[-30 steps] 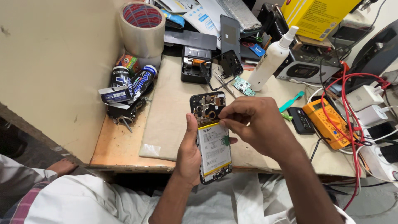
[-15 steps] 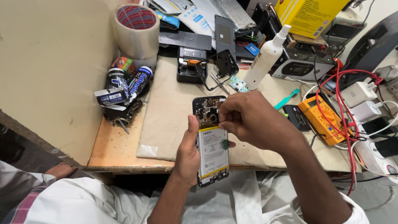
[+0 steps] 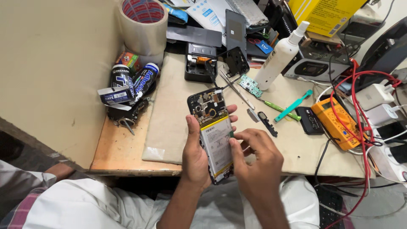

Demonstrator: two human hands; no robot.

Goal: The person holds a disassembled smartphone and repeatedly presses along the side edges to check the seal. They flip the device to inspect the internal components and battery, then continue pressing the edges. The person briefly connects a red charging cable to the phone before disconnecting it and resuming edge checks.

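My left hand (image 3: pixel 196 156) grips an opened phone (image 3: pixel 213 131) upright over the table's front edge, back cover off, with the dark circuit board on top and a white and yellow battery below. My right hand (image 3: pixel 256 154) rests against the phone's right edge, fingertips pinched at a small green tab beside the battery. Whether the fingers hold anything is hidden.
A beige mat (image 3: pixel 178 110) covers the wooden table (image 3: pixel 118 148). On it lie tweezers (image 3: pixel 233 87), a small green circuit board (image 3: pixel 249 85), a teal pry tool (image 3: pixel 293 106), a white spray bottle (image 3: pixel 280 57), an orange multimeter (image 3: pixel 337 123) with red leads. Tape roll (image 3: pixel 143 25) and glue tubes (image 3: pixel 135 82) stand left.
My right hand has moved down from the phone's upper circuit board to the battery's right edge, uncovering the board. The phone stays in my left hand.
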